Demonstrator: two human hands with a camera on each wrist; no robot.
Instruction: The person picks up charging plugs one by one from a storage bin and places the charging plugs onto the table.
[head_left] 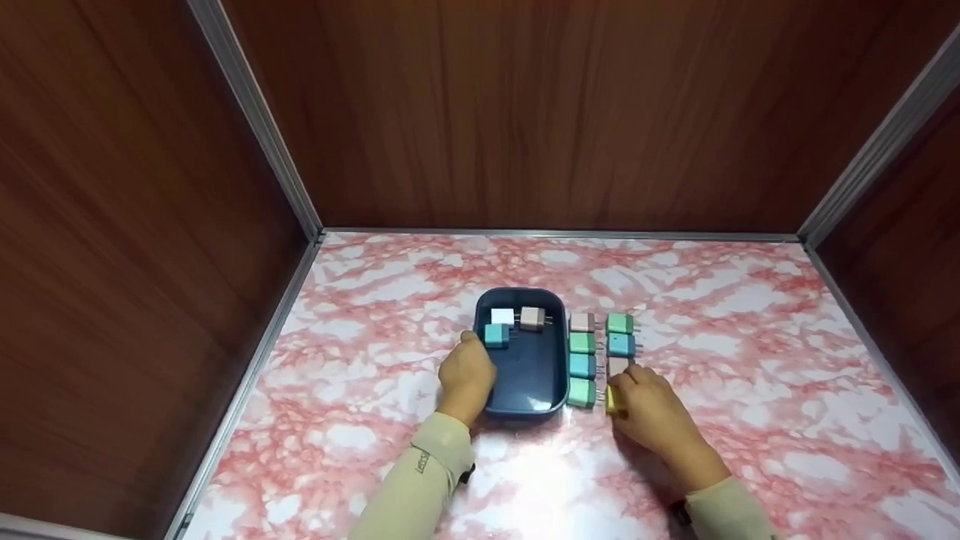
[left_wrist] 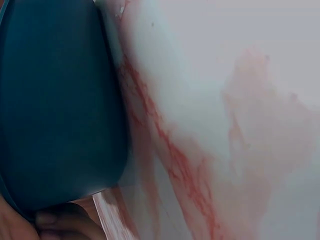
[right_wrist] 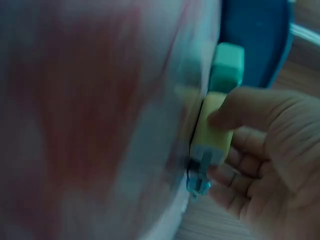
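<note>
Could nudge the pink adapter (head_left: pixel 618 366) or mint adapter (head_left: pixel 581 392) askew when lifting, given such tight rows. Gripping the tray (head_left: pixel 525 379) at its left rim with the left hand (head_left: pixel 466 375); to its right, pinching the yellow adapter (right_wrist: pixel 212 125) between thumb and fingers of the right hand (head_left: pixel 660 412) (prongs (right_wrist: pixel 204 164) exposed), though far-side contact hard to judge, being partly hidden.
</note>
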